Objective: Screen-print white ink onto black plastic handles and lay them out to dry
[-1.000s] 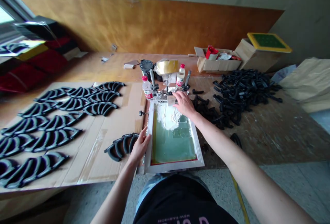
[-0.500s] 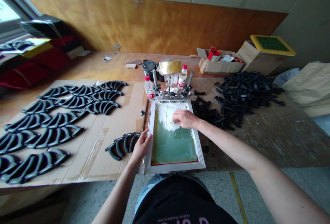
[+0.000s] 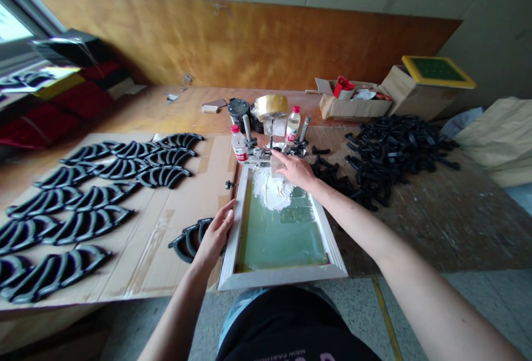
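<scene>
A white-framed printing screen (image 3: 282, 277) with a green mesh lies in front of me, hinged to clamps at its far end. Its near end looks raised off the bench. My left hand (image 3: 214, 233) grips the frame's left rail, thumb on top. My right hand (image 3: 296, 168) is closed on a small pale scraper (image 3: 277, 165) at the far end of the mesh, beside a smear of white ink (image 3: 272, 192). A black curved plastic part (image 3: 187, 242) lies on the cardboard just left of my left hand.
Rows of black curved parts (image 3: 83, 200) cover a cardboard sheet (image 3: 166, 272) on the left. A heap of black parts (image 3: 394, 150) lies right of the screen. Two small bottles (image 3: 238, 145), a tape roll (image 3: 270, 105), a black jar (image 3: 238, 109) and cardboard boxes (image 3: 353, 106) stand behind.
My right hand pulled the scraper toward me through the white ink, then went back to the far end. The near end of the screen has come up under my left hand.
</scene>
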The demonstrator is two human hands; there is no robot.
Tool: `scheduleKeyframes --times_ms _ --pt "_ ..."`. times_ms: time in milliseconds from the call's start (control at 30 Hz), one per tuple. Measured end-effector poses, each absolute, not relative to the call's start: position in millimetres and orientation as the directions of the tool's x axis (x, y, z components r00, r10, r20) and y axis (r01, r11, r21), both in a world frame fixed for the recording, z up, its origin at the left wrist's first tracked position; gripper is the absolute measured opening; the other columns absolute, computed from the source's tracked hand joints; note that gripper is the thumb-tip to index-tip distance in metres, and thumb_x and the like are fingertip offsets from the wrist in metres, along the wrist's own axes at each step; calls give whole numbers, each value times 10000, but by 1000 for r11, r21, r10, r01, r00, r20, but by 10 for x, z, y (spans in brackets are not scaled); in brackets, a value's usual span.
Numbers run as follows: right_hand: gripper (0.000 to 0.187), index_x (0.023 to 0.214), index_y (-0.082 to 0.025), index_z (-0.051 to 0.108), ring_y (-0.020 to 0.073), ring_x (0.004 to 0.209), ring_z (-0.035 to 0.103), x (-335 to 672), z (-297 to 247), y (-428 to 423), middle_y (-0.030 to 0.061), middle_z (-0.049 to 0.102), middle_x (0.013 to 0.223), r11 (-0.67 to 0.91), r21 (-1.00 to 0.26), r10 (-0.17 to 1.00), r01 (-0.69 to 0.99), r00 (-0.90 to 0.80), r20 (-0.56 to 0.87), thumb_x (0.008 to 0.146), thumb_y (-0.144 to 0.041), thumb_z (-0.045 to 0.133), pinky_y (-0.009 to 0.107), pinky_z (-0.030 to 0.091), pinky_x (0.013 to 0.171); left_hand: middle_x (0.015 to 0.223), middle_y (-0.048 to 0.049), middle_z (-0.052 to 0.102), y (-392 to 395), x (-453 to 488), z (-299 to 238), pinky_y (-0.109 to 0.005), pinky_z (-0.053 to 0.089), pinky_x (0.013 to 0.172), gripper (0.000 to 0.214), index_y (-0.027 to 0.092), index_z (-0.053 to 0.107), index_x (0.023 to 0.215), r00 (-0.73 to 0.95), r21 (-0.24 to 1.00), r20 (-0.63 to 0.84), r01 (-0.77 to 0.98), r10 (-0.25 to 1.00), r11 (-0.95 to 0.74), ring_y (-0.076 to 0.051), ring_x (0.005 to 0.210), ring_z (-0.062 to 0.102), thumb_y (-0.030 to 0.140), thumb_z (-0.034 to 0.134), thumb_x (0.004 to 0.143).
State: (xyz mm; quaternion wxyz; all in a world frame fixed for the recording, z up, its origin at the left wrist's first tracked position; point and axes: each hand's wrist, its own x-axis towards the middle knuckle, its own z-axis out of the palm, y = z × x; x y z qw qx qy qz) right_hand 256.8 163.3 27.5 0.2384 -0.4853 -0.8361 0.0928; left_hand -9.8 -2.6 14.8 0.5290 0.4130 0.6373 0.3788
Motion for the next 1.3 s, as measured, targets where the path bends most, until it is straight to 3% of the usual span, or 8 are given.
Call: scheduleKeyframes --times_ms 200,367,467,667,800,900,1033,1300 --pt "267 1151 -159 633 189 824 613 3293 75 1818 61 695 907 135 -593 966 794 27 256 931 -225 496 317 469 794 1011 -59 703 420 -3 616 -268 515 647 659 199 648 1119 -149 977 -157 -166 976 132 -181 790 657 736 543 752" --pt "272 1069 -158 642 180 849 601 3228 -439 1346 53 687 927 250 -622 968 742 -214 134 819 -252 694 313 470 805 1042 -82 684 694 241 838 -270 537 673 565 203 609 1085 -170 965 -47 -263 984 1 -209 976 658 682 480 814" --pt "295 1062 -211 661 194 970 571 2918 -546 1054 47 663 1000 428 -504 898 750 -417 142 784 -242 756 353 435 901 1092 -76 687 553 441 622 -255 535 635 527 235 545 1175 -229 935 -179 -342 957 92 -179 902 678 636 518 834" --pt "147 997 -223 714 210 975 540 2323 -358 476 59 646 910 597 -383 802 705 -528 278 915 -286 610 346 433 902 1129 -138 697 -45 742 -158 -323 568 646 446 186 576 1101 119 681 -644 -361 756 637 -233 891 707 565 537 870" --pt "357 1145 -258 687 155 961 601 2598 -376 335 28 701 1011 683 -448 722 577 -626 295 945 -96 440 286 465 891 875 -106 729 -252 213 -455 -296 543 594 430 157 615 899 -108 771 -621 -266 777 579 -209 734 709 563 474 888" --pt "412 1068 -224 719 187 980 635 3482 -562 289 55 715 1024 350 -485 933 802 -249 262 867 -44 407 321 503 867 737 -89 709 -387 -521 -633 -298 535 565 505 161 618 802 -399 804 -578 -127 712 581 -185 599 668 573 346 907" --pt "348 979 -235 741 242 896 681 4699 -1152 184 79 734 996 41 -406 990 913 19 142 827 -182 433 387 542 814 638 -93 669 -721 -1283 -808 -291 509 515 519 174 580 690 -598 750 -547 -39 586 660 -174 517 610 549 294 908" --pt "303 949 -319 731 311 891 633 4964 -1865 102 53 723 1035 246 -235 946 940 -180 271 762 -365 497 487 516 756 501 -127 598 -914 -1631 -1101 -338 467 483 547 181 637 640 -684 675 -570 -73 456 734 -227 457 568 627 403 854"
